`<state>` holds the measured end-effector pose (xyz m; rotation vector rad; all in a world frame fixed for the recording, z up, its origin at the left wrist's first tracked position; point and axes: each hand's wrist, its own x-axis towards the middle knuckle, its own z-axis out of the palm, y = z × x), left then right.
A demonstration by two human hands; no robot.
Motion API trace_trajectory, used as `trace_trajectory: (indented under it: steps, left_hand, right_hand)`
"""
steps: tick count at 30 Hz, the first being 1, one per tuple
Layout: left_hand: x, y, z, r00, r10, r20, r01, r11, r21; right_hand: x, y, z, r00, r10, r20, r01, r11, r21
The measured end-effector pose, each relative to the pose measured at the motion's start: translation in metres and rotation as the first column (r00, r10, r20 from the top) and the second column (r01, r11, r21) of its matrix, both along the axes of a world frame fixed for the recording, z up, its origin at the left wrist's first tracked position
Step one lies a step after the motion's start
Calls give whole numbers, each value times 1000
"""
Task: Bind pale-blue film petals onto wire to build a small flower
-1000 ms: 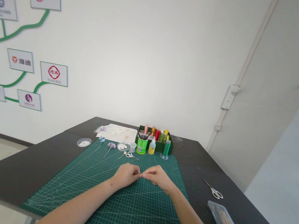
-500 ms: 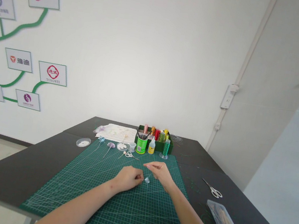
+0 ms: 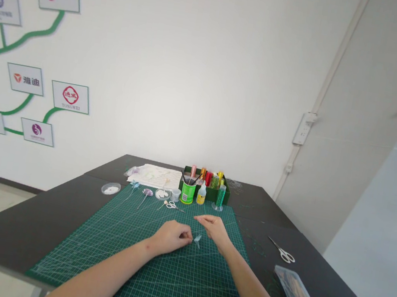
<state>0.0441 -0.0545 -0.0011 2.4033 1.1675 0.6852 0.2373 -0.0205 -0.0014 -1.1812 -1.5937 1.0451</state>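
My left hand (image 3: 175, 236) is closed in a pinch over the green cutting mat (image 3: 120, 252). From its fingertips a small pale blue petal piece (image 3: 197, 240) sticks out to the right, above the mat. My right hand (image 3: 212, 227) is a little farther away and to the right, its thumb and fingers pressed together, pointing left. Whatever lies between those fingertips is too fine to make out. Beyond the hands, small white-handled scissors (image 3: 172, 205) lie on the mat near a finished-looking blue flower (image 3: 134, 185) and a purple flower (image 3: 147, 192) on thin stems.
At the back stand a green can (image 3: 187, 192), a glue bottle (image 3: 201, 194), a green thread spool (image 3: 221, 197) and a box of spools (image 3: 229, 194). White-handled scissors (image 3: 285, 255) and a clear plastic case (image 3: 298, 294) lie right. A shallow dish (image 3: 111, 188) sits left.
The petal piece has turned in my left fingers and now shows a narrower, split outline. Both hands have shifted slightly to the right.
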Motion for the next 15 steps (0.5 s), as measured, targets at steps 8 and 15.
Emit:
trace_trajectory:
  steps: [8, 15]
  left_hand:
    - [0, 0, 0, 998, -19, 56, 19, 1000, 10]
    - [0, 2, -2, 996, -34, 86, 32, 999, 19]
  right_hand:
    - [1, 6, -11, 998, 3, 56, -5, 999, 52]
    - [3, 8, -14, 991, 9, 133, -17, 998, 64]
